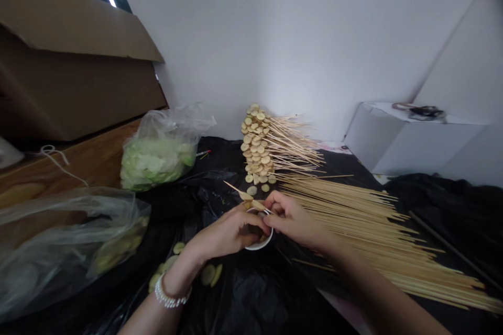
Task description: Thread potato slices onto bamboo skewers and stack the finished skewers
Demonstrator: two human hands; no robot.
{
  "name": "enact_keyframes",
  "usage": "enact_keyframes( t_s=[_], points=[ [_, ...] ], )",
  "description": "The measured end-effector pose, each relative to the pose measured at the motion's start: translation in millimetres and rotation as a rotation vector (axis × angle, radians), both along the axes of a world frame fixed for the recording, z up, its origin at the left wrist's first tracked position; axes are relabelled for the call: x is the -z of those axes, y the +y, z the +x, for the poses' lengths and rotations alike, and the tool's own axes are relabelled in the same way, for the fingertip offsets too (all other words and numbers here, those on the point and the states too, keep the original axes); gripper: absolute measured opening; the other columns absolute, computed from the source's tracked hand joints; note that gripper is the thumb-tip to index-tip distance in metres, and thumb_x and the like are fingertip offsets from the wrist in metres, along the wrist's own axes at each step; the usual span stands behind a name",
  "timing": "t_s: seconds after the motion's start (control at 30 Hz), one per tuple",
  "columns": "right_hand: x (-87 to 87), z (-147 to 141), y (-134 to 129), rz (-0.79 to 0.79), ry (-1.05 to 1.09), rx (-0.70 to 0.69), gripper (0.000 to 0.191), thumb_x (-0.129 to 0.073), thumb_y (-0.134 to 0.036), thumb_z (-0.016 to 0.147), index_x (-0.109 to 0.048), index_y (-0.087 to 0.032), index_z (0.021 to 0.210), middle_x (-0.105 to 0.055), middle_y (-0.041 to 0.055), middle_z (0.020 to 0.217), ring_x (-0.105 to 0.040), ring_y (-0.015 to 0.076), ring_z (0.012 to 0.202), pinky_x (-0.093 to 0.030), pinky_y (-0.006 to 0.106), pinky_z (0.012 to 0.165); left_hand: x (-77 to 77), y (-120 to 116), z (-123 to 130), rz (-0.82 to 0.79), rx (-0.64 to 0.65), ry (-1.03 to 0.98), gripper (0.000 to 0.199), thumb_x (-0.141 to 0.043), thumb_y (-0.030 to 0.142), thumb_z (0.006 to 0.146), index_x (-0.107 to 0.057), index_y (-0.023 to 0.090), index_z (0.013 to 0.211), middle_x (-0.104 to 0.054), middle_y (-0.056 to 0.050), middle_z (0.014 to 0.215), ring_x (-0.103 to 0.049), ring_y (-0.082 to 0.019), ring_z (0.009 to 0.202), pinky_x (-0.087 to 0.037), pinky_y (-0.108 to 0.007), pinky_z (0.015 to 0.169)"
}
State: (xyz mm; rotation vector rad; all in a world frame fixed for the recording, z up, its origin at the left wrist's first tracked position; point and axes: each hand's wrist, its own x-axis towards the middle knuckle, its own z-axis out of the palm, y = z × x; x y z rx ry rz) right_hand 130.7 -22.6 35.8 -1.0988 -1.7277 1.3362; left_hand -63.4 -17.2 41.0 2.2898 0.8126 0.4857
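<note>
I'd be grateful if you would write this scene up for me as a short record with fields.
Left hand: curled over a white cup, bead bracelet on the wrist
Right hand: pinching a bamboo skewer threaded with pale round slices
Beside the hands: stacked skewered slices; loose bamboo skewers
Surface: black plastic sheet
Farther left: clear bag of green leaves; cardboard box

White beaded bracelet around the left wrist
</note>
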Motion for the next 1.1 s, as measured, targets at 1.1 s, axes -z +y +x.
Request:
enact_keyframes(
  t_s=[1.1],
  points=[
    [4.8,22.6,20.7,0.291,-0.168,0.252,0.016,-0.049,-0.030,0.086,-0.060,-0.019,0.083,-0.060,-0.0021,0.064,-0.054,0.0122,0.060,-0.041,0.024,0.060,8.1,32.1,-8.0,-0.743,-0.625,-1.116,0.024,-0.073,0.010,0.069,-0.068,0.012,0.093,-0.070,-0.006,0.085,-0.065,-0.011,0.074,-0.053,-0.018,0.069]
  ],
)
